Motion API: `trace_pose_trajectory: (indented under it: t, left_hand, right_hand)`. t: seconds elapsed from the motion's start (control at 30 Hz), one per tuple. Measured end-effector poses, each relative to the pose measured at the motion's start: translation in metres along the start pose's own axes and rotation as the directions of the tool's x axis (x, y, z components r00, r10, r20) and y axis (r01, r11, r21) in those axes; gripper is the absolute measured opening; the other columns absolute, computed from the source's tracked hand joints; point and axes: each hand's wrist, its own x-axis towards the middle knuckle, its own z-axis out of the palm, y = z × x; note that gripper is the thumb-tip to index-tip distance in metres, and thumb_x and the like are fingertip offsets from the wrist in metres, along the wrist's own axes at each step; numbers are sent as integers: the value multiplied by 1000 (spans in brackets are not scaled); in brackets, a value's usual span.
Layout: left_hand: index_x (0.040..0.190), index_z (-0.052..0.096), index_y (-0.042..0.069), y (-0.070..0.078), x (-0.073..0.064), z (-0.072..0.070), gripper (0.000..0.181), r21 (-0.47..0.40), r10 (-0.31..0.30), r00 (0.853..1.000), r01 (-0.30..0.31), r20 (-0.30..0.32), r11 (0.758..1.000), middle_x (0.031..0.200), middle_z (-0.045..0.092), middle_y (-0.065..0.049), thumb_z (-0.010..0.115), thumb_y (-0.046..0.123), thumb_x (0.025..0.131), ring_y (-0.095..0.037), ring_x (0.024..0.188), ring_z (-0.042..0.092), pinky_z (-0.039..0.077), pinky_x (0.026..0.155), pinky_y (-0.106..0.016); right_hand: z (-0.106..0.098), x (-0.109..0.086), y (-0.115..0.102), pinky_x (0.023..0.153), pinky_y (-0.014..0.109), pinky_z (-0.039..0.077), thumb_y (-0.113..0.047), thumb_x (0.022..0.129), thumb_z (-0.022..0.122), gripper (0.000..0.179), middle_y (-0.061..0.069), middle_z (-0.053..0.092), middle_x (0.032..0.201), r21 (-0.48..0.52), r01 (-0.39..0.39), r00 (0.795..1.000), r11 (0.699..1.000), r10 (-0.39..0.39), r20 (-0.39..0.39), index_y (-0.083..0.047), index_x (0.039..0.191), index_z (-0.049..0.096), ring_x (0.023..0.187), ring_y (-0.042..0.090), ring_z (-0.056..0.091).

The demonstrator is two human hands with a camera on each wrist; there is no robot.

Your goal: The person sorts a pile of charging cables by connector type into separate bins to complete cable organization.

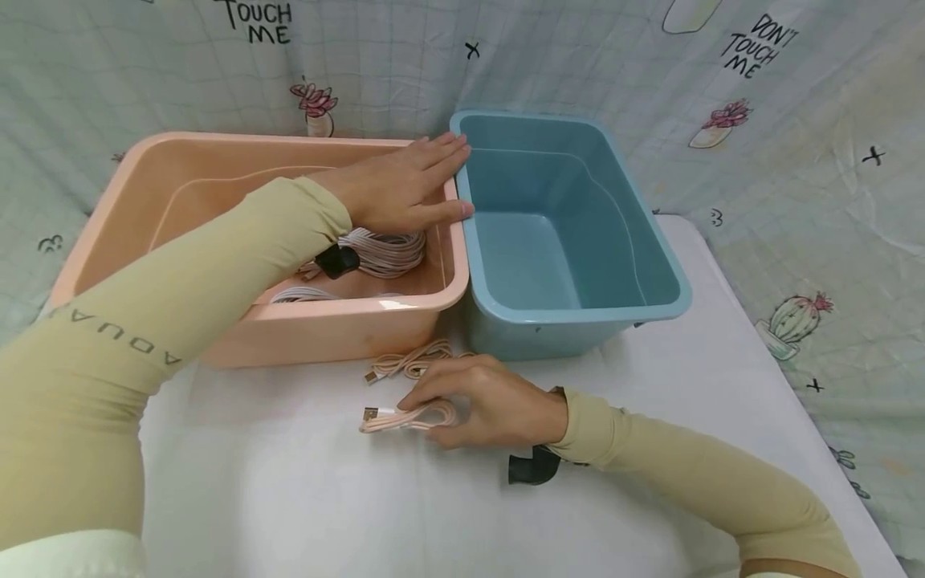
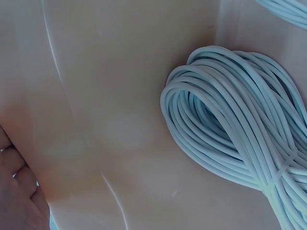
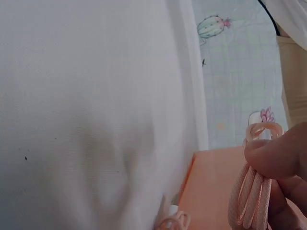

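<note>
My right hand (image 1: 491, 401) pinches a coiled pink USB cable (image 1: 408, 417) over the table, its metal plug pointing left. In the right wrist view the thumb presses on the loops of this cable (image 3: 252, 196). Another pink cable (image 1: 412, 361) lies on the table just behind, partly hidden by the hand. My left hand (image 1: 405, 181) rests with straight fingers over the right rim of the pink bin (image 1: 347, 333), fingertips at the blue bin's rim. Below it inside the pink bin sits a tied bundle of white cable (image 2: 225, 120).
The blue bin (image 1: 535, 241) stands against the pink bin's right side. A second white cable coil (image 1: 303, 295) lies in the pink bin. A white cloth (image 1: 303, 482) covers the table. Behind and at the right hangs a printed curtain (image 1: 578, 56).
</note>
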Motion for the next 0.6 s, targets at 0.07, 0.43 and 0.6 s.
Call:
trace_pose_trajectory:
  t: [0.07, 0.43, 0.6]
  left_hand:
    - [157, -3, 13, 0, 0, 0, 85, 4, 3, 1000, -3, 0, 1000, 167, -6, -4, 22, 67, 97, -21, 156, -7, 1, 129, -45]
    - [157, -7, 12, 4, -1, 0, 84, -6, -8, 1000, 8, 20, 1000, 166, -10, -5, 21, 65, 98, -21, 156, -11, 0, 129, -46]
    - [157, -7, 12, 5, -2, 0, 83, 1, -6, 1000, 6, 19, 1000, 166, -10, -5, 21, 65, 98, -21, 156, -10, 1, 129, -45]
  right_hand:
    - [-5, 0, -5, 85, 15, 51, -13, 80, 77, 33, -11, 69, 107, 6, 6, 1000, 1000, -6, 14, -20, 112, 72, 93, 1, 60]
    - [-29, -3, -29, 75, 11, 46, -13, 84, 74, 30, -7, 65, 103, -40, 139, 990, 989, -138, 37, -19, 113, 71, 81, 3, 54]
    - [-40, -4, -38, 72, 10, 46, -12, 84, 73, 30, -4, 65, 106, -54, 175, 984, 983, -175, 3, -17, 114, 70, 79, 2, 53]
